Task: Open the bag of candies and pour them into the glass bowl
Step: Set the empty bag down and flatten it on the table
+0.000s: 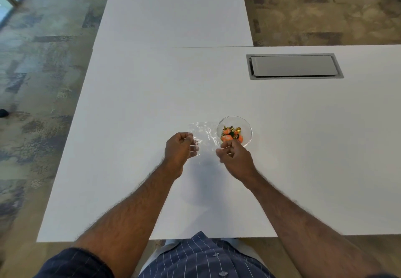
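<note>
A small glass bowl (245,125) stands on the white table (134,108) and holds several orange, gold and green wrapped candies (231,134). A clear plastic bag (204,133) is stretched between my two hands just left of the bowl, and looks empty. My left hand (179,148) pinches the bag's left edge. My right hand (235,158) pinches its right edge right at the near rim of the bowl.
A grey cable hatch (294,66) is set into the table at the far right. A second white table (173,8) butts on at the back. Patterned carpet (43,60) lies to the left and behind.
</note>
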A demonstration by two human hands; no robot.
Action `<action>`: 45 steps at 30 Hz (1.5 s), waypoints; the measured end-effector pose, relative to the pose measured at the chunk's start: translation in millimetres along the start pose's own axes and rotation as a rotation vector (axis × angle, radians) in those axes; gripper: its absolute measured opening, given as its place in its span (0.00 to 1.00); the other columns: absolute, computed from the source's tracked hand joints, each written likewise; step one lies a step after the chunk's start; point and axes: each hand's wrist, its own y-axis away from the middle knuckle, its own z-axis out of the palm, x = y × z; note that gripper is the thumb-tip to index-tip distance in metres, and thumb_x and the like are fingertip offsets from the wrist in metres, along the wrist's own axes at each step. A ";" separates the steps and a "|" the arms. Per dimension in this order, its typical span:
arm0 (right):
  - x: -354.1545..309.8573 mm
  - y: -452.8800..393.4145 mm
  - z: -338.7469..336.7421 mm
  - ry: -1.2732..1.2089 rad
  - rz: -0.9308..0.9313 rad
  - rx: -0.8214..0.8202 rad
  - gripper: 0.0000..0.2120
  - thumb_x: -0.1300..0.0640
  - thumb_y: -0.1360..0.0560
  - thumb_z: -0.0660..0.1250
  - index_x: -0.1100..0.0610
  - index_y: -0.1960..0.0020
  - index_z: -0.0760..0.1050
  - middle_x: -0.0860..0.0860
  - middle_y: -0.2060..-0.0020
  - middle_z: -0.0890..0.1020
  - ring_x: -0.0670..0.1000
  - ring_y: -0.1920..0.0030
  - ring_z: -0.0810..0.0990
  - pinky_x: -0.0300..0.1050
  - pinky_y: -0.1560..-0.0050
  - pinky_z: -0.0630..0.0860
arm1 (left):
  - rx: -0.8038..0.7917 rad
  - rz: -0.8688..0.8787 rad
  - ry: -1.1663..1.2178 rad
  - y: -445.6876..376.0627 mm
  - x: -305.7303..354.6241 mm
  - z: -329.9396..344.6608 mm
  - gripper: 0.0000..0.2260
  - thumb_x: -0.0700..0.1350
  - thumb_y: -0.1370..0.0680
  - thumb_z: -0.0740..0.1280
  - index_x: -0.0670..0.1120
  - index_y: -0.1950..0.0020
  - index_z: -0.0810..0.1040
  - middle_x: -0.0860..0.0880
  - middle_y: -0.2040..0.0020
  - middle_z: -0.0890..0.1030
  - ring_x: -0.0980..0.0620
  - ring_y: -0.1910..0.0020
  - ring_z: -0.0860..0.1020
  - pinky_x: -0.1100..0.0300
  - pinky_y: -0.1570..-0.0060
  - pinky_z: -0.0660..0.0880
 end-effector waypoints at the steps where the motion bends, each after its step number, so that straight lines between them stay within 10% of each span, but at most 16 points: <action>1: 1.3 -0.3 5.9 0.043 -0.034 -0.015 0.07 0.51 0.27 0.71 0.51 0.53 0.74 0.51 0.60 0.84 0.49 0.61 0.83 0.40 0.59 0.76 | 0.006 -0.009 -0.009 0.4 -4.5 -5.6 0.04 0.42 0.21 0.65 0.44 0.49 0.79 0.44 0.59 0.83 0.49 0.64 0.82 0.56 0.62 0.80; 5: 8.2 0.4 28.0 0.105 -0.090 -0.070 0.10 0.54 0.29 0.73 0.48 0.58 0.71 0.46 0.64 0.80 0.39 0.68 0.77 0.29 0.67 0.71 | 0.039 -0.024 -0.087 1.6 -22.9 -27.5 0.04 0.41 0.21 0.65 0.43 0.49 0.79 0.45 0.59 0.83 0.50 0.64 0.82 0.57 0.61 0.80; 16: 38.6 19.6 71.5 0.533 -0.123 -0.270 0.14 0.46 0.27 0.70 0.51 0.52 0.67 0.48 0.63 0.80 0.52 0.62 0.79 0.49 0.60 0.78 | 0.040 -0.109 -0.365 9.3 -76.6 -74.3 0.09 0.40 0.26 0.70 0.44 0.46 0.79 0.45 0.57 0.84 0.49 0.61 0.81 0.48 0.50 0.81; 25: 53.1 31.4 79.8 0.905 -0.431 -0.156 0.24 0.43 0.25 0.68 0.55 0.35 0.68 0.53 0.39 0.75 0.53 0.44 0.77 0.45 0.50 0.78 | 0.234 0.114 -0.735 23.4 -91.1 -73.5 0.23 0.54 0.25 0.69 0.43 0.34 0.73 0.45 0.44 0.79 0.47 0.46 0.79 0.56 0.47 0.74; 33: 67.6 25.3 84.7 1.064 -0.514 -0.357 0.40 0.39 0.22 0.60 0.55 0.21 0.43 0.52 0.20 0.43 0.53 0.20 0.44 0.49 0.23 0.47 | -0.137 0.581 -1.466 36.8 -132.5 -88.6 0.31 0.63 0.20 0.42 0.51 0.21 0.39 0.51 0.20 0.38 0.51 0.21 0.37 0.51 0.24 0.43; 45: 86.5 16.8 76.4 1.156 -0.470 -0.403 0.43 0.32 0.23 0.53 0.52 0.22 0.34 0.48 0.23 0.33 0.51 0.21 0.36 0.48 0.26 0.35 | -0.206 0.514 -1.568 22.5 -143.9 -95.4 0.33 0.66 0.21 0.39 0.51 0.22 0.34 0.52 0.22 0.32 0.50 0.23 0.31 0.49 0.23 0.41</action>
